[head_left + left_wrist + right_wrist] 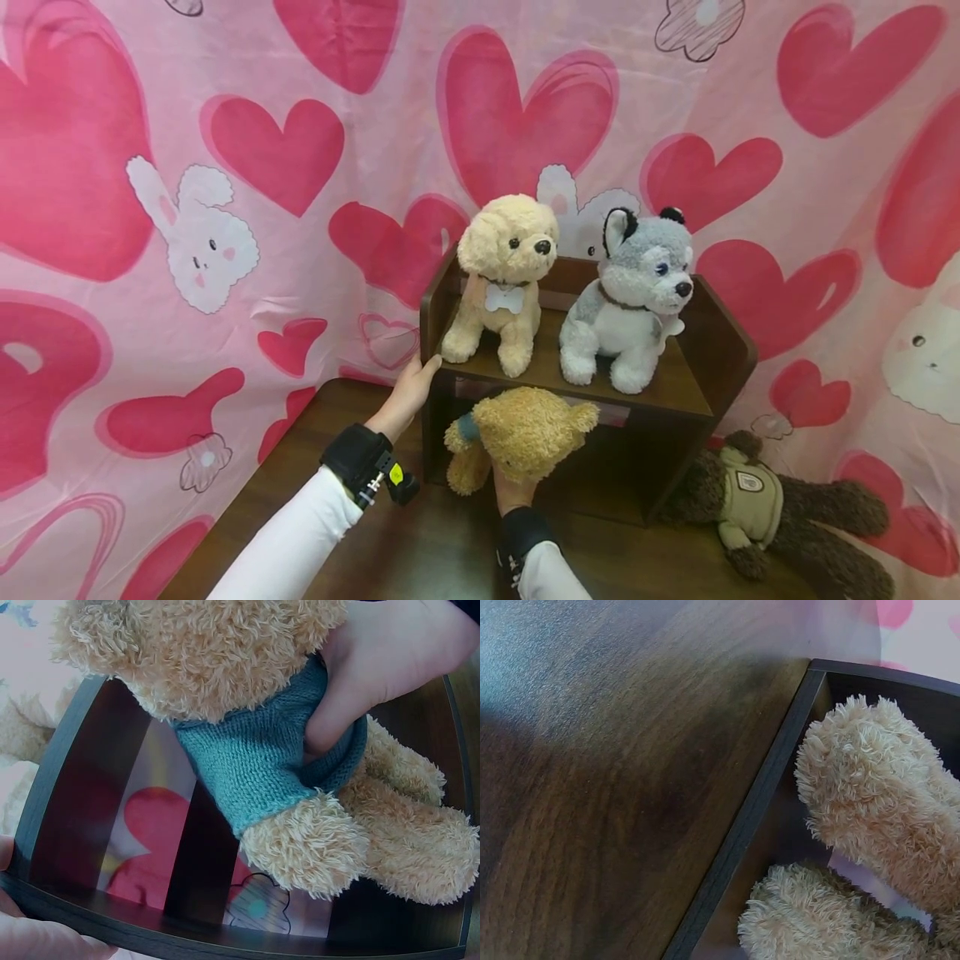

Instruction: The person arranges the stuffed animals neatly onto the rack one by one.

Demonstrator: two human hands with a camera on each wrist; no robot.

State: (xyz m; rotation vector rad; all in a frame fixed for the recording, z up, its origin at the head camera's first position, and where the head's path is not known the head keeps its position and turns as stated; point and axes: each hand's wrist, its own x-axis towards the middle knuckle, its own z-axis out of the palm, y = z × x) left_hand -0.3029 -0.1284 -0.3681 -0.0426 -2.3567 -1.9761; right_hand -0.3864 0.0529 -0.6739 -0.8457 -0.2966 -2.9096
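Observation:
My right hand (513,487) grips a golden teddy bear (534,429) by its body, in front of the lower opening of a dark wooden shelf (585,404). In the left wrist view, the right thumb presses into the bear's teal knitted sweater (247,761). The bear's furry legs (877,787) stick into the opening in the right wrist view. My left hand (408,392) holds the shelf's left side panel at its front edge, thumb in front. On the upper board sit a cream plush dog (498,325) and a grey-and-white plush husky (618,333).
A dark brown plush bear (802,508) in a beige top lies on its side on the wooden table (300,467), right of the shelf. Behind everything hangs a pink cloth (390,150) printed with hearts and rabbits.

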